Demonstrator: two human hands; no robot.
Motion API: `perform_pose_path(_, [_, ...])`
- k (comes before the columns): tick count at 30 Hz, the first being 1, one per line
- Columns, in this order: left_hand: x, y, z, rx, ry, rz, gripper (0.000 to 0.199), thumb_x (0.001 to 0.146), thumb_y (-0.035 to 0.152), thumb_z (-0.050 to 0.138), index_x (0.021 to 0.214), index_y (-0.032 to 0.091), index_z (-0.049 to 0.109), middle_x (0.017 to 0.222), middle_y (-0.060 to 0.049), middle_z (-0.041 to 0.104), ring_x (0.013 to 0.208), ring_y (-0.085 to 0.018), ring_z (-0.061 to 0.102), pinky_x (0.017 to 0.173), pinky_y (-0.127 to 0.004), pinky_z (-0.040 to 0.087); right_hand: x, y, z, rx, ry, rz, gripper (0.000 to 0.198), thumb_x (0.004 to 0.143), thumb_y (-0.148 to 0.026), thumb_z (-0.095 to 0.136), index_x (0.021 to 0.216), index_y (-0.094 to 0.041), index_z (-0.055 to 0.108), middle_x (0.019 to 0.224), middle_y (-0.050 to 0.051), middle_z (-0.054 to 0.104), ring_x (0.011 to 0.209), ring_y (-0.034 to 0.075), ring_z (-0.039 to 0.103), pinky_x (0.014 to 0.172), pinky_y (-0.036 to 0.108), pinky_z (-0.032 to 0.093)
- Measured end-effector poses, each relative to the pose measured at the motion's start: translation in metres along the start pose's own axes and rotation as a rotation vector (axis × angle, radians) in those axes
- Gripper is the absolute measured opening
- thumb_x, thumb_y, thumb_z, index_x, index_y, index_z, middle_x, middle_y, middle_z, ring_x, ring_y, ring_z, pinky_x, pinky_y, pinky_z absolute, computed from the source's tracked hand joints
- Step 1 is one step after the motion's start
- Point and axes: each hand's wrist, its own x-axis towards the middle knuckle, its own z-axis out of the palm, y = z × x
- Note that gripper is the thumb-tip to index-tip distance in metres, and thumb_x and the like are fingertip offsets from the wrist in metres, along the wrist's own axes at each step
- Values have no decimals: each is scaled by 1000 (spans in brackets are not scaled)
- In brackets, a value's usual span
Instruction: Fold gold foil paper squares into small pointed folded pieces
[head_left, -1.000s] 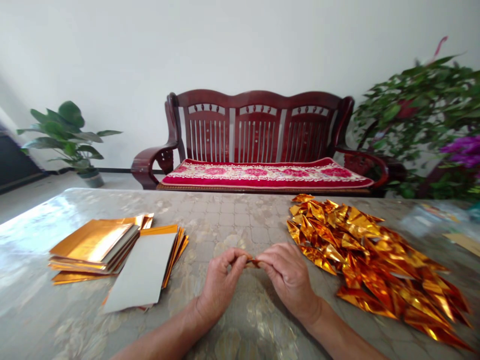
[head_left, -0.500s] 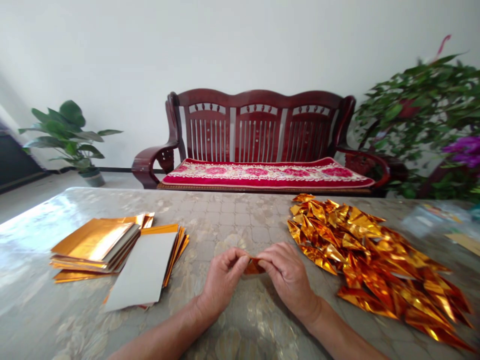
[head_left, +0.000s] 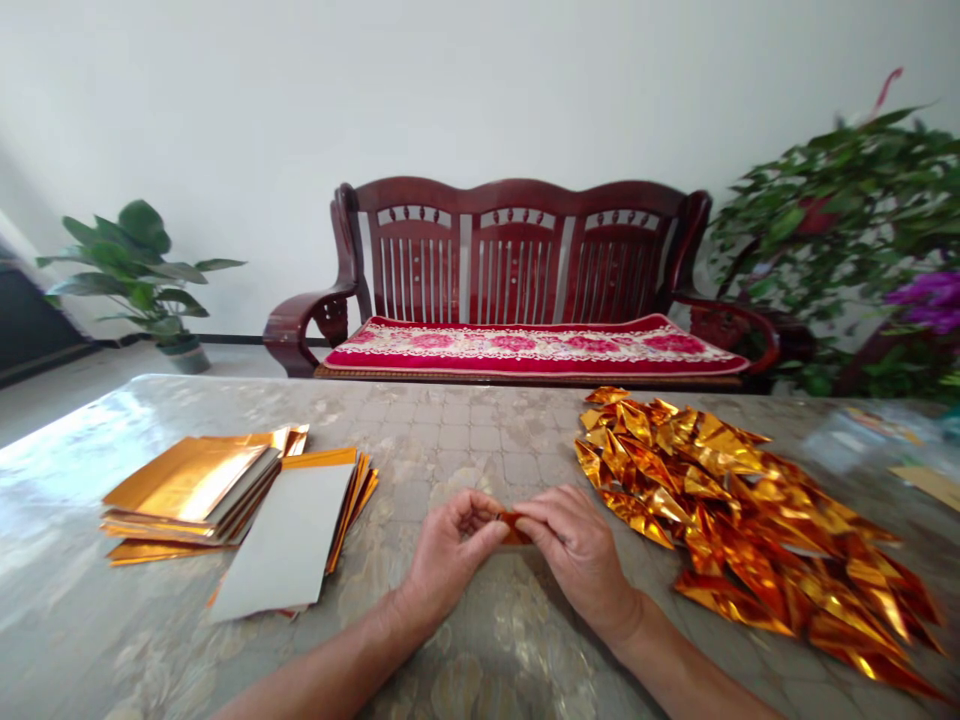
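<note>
A small folded piece of gold foil paper (head_left: 514,530) is held between my two hands, just above the middle of the table. My left hand (head_left: 455,540) pinches its left end with thumb and fingers. At its right end, my right hand (head_left: 571,540) grips it the same way; the fingers hide much of the paper. To the right lies a heap of folded gold foil paper pieces (head_left: 720,490). On the left are a stack of flat gold foil sheets (head_left: 187,480) and a second stack with a grey sheet (head_left: 289,540) on top.
A patterned cover lies over the table (head_left: 457,420). Beyond it stands a dark red wooden bench (head_left: 510,260) with a flowered cushion (head_left: 525,345). Clear plastic packaging (head_left: 862,440) lies at the table's right. Potted plants (head_left: 142,270) flank the bench.
My left thumb has slid right along the foil paper, and the left fingers have loosened and lifted a little. My right hand has barely moved.
</note>
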Motion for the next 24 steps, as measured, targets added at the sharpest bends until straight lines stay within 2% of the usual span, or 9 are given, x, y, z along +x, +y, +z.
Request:
perform_pose_path(4, [3,-7,1,-2,25,8,19,73,34,70,76,16,63,67,1,61,62,-12,54,62,-23,44,-2,-1,2,20,24,42,12,89,-25,68,101,-24,70,79,1,68,76,18,60,72,32,46])
perform_pose_path(8, [6,-9,-2,-36,82,25,19,74,33,70,75,17,61,68,2,61,62,-12,53,61,-22,43,-3,1,5,111,89,193,31,85,-19,69,115,-24,66,87,1,68,79,17,63,76,30,51])
perform_pose_path(11, [8,-10,-5,-55,123,42,17,74,31,70,76,17,61,69,2,61,65,-12,55,63,-22,44,-3,3,6,151,144,289,37,82,-17,70,118,-24,64,87,0,68,79,17,64,79,30,52])
perform_pose_path(16, [10,-12,-8,-68,167,72,16,74,31,70,79,17,63,74,0,66,71,-14,60,69,-24,47,-2,4,7,162,189,345,34,80,-18,69,114,-23,65,86,-1,70,80,17,66,83,31,53])
perform_pose_path(24, [13,-15,-10,-58,196,99,12,73,27,70,78,18,65,74,0,69,72,-15,64,70,-25,50,0,4,6,146,216,338,27,81,-19,65,108,-23,69,84,0,70,77,16,66,77,29,54])
